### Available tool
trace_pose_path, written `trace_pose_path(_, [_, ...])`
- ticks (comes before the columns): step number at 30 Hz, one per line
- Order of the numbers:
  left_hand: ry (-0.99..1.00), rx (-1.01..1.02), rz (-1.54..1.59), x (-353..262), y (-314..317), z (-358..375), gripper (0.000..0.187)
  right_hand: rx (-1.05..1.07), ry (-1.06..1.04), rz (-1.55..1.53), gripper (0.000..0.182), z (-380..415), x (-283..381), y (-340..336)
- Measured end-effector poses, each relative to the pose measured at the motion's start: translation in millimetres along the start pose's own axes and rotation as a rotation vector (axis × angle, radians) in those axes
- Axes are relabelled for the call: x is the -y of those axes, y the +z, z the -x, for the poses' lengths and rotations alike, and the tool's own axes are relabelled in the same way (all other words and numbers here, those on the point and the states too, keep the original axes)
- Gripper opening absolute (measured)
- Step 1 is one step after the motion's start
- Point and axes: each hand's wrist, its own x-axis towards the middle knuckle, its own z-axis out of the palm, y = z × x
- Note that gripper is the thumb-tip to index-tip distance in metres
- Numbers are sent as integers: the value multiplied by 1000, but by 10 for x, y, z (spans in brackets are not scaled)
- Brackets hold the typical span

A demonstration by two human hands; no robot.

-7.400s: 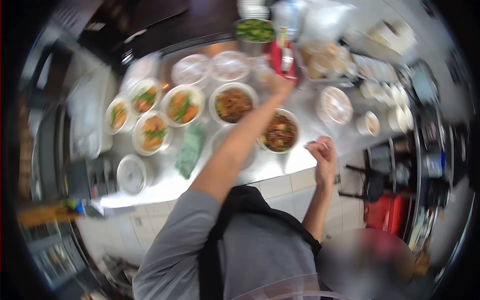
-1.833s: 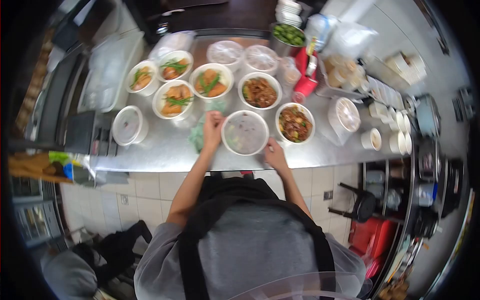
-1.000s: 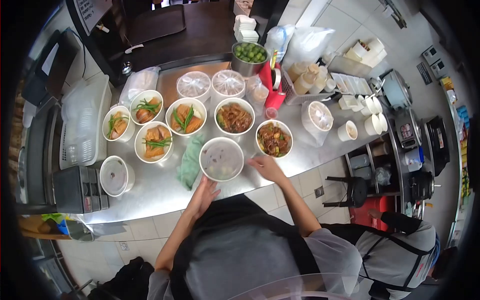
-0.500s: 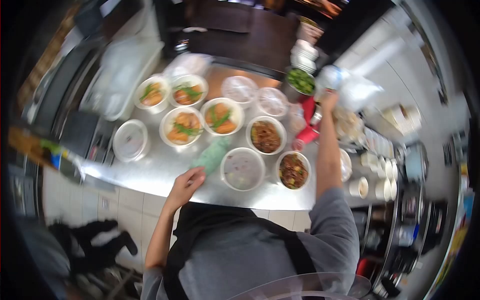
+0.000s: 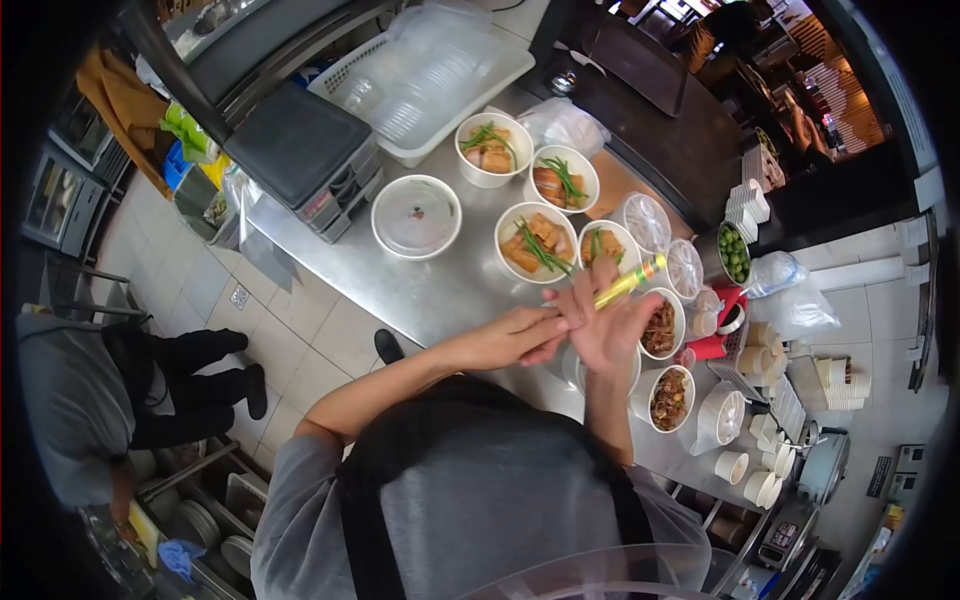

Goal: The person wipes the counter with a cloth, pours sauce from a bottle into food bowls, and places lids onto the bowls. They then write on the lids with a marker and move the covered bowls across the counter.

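Observation:
A slim yellow pen-like stick (image 5: pixel 630 283) with a banded tip passes between the fingers of my right hand (image 5: pixel 607 325). That palm is turned up, thumb held apart. My left hand (image 5: pixel 535 332) is closed and pressed against the right one, in line with the stick; what its fingers pinch is hidden. Just beyond the hands stands an uncovered bowl (image 5: pixel 537 243) of golden pieces with green stalks, and another such bowl (image 5: pixel 608 245) is partly covered by my fingers. A lidded bowl (image 5: pixel 572 370) lies mostly behind my right wrist. Two bowls of dark shredded food (image 5: pixel 668 398) stand to the right.
Further along the steel counter (image 5: pixel 330 275) are a lidded bowl (image 5: pixel 416 217), black drawers (image 5: pixel 300 150) and a white basket of plastic lids (image 5: pixel 430 90). A pot of green pieces (image 5: pixel 733 252) stands at right. Another person (image 5: pixel 80 400) is at lower left.
My right hand has come back from the counter's right side and now has the yellow stick. My left hand has joined it. The view has turned, and the green wrapped thing is out of sight.

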Motion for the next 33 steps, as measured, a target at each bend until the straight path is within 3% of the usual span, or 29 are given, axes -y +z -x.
trace_pose_path(1, [14,-5,31,-22,-110,113,38,218,71,-112,45,-75,-117,8])
trace_pose_path(4, [-13,-221,-260,-172,-252,467,35,16,281,-94,51,-280,-366,170])
trace_pose_path(9, [123,-501,-843,-140,-723,715,27,-12,227,-153,49,-702,-816,387])
trace_pose_path(11, [174,-643,-1064,-95,-947,872,26,-440,-73,35,47,-921,-846,455])
trace_pose_path(13, [-52,-736,-1076,16,-1226,1156,26,-11,-271,-377,47,-1089,-526,-31])
trace_pose_path(16, [-324,-833,-551,386,-1815,1328,23,-465,-248,-89,54,-1278,-739,347])
trace_pose_path(17, [-214,-858,-323,623,-1948,1272,20,-277,-61,-33,66,-1281,-925,131])
trace_pose_path(19, [-82,-872,37,786,-2021,1223,21,-28,142,22,75,-1370,-1376,-232])
trace_pose_path(21, [-34,-858,304,763,-1987,1134,30,-181,143,270,55,-1448,-1765,-130])
trace_pose_path(24, [-148,-744,341,701,-1985,1133,40,-87,69,765,20,-1476,-2011,-128])
trace_pose_path(25, [-140,-736,342,700,-1973,1141,38,-108,101,774,15,-1470,-2041,-158])
trace_pose_path(27, [-210,-758,392,637,-1992,1133,37,-146,163,790,19,-1450,-2096,-227])
trace_pose_path(30, [-252,-758,401,650,-2010,1131,39,-78,-85,1014,26,-1443,-2154,-307])
trace_pose_path(33, [-258,-755,409,667,-2019,1127,42,-62,-52,1067,26,-1414,-2182,-305])
